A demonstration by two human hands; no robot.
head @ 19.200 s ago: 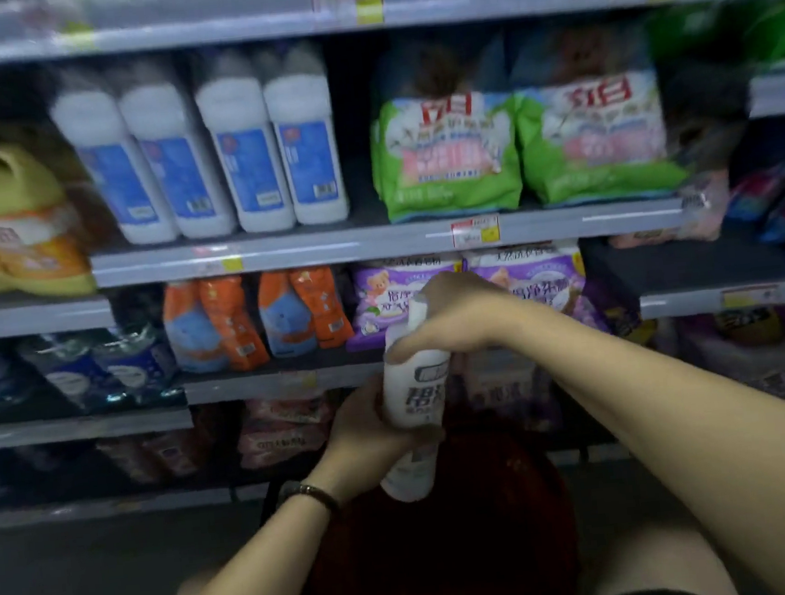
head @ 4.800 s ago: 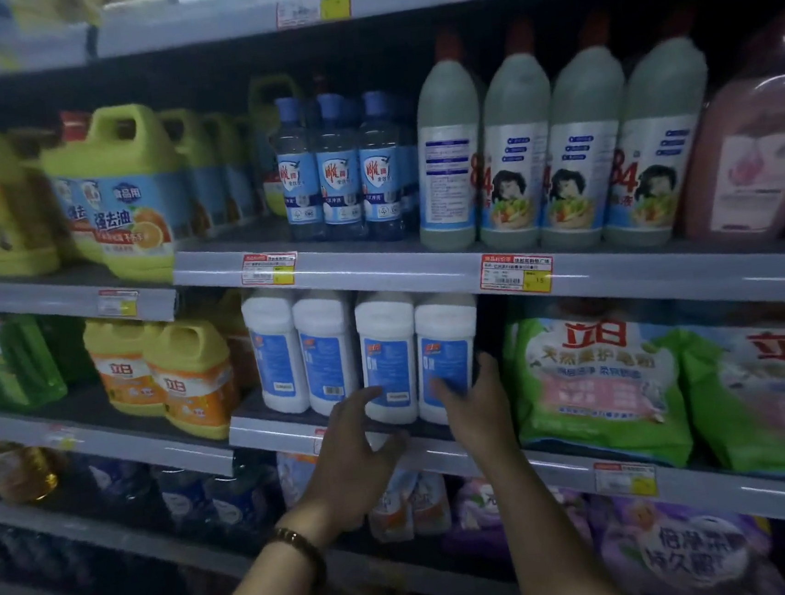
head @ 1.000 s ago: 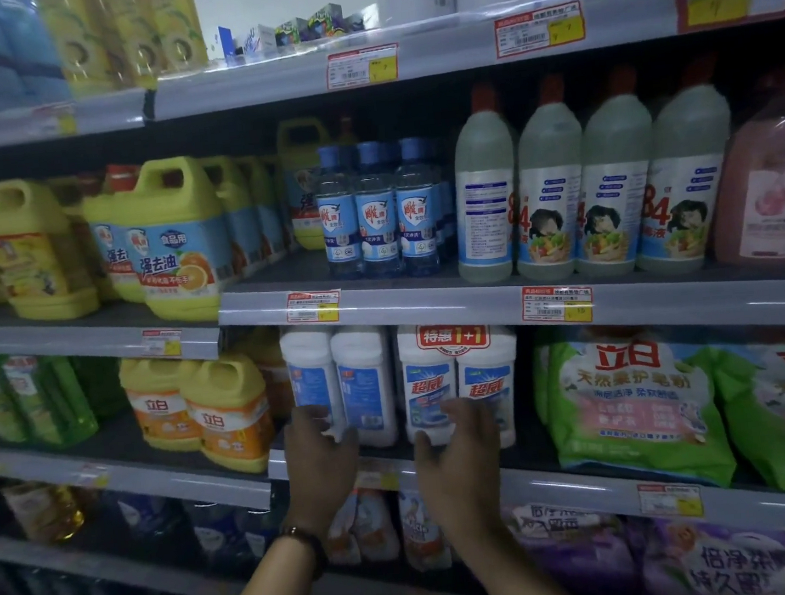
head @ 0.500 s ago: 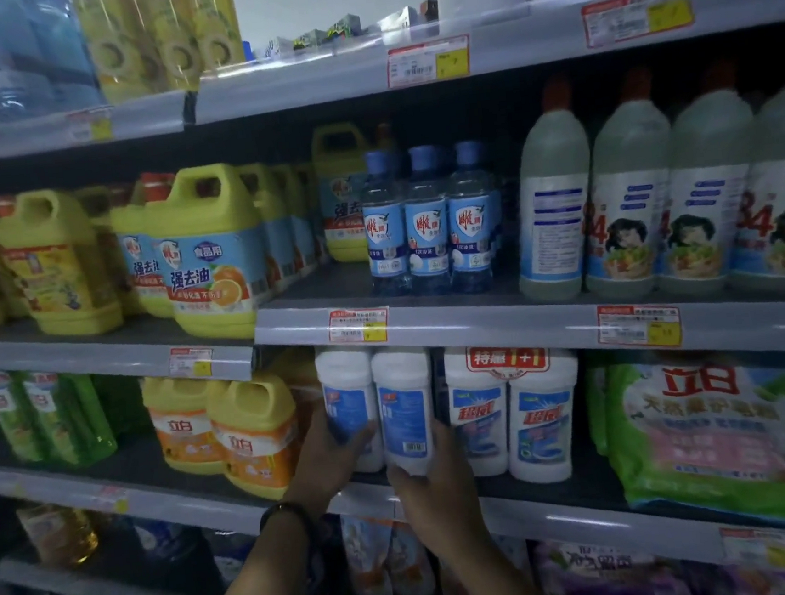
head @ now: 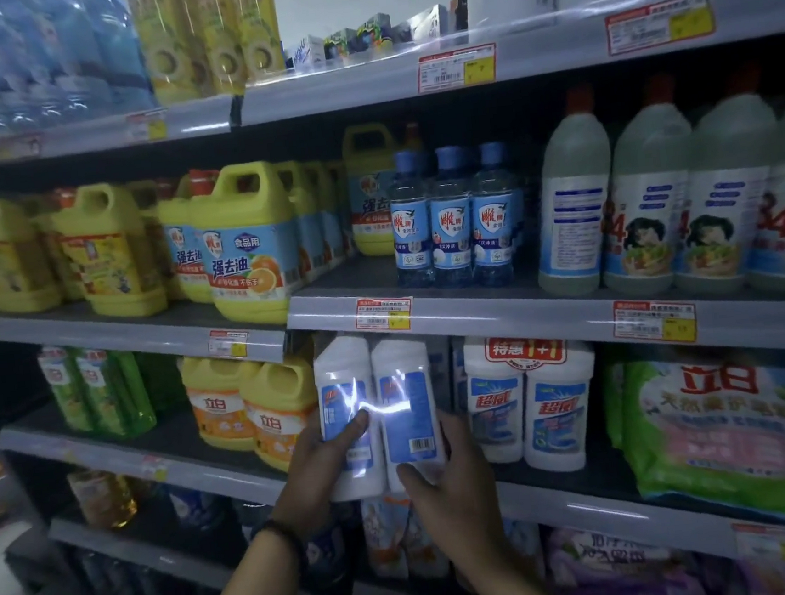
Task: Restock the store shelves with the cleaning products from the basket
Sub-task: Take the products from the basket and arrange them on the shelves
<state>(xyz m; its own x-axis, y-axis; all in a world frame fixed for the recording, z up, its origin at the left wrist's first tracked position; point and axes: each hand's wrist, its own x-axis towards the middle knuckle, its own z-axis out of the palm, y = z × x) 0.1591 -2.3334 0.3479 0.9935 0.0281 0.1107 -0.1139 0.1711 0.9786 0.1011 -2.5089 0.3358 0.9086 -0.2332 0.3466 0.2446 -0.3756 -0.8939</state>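
Pulled forward, the twin-bottle pack (head: 405,421) is gripped by left hand (head: 321,469) and right hand (head: 452,493).

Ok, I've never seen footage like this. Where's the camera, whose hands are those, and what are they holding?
There is no machine here. The single picture comes from a wide-angle camera worn on a person's head, looking forward and down, so the two arms reaching in from below are the wearer's own.

The left hand and right hand both grip a film-wrapped twin pack of white bottles with blue labels, with fingers curled round its sides. The pack is at the front of a store shelf. I can't tell if it rests there or is lifted.

Beside it stands a similar twin pack with a red banner, then green bags. The shelf above has yellow jugs and small blue bottles.
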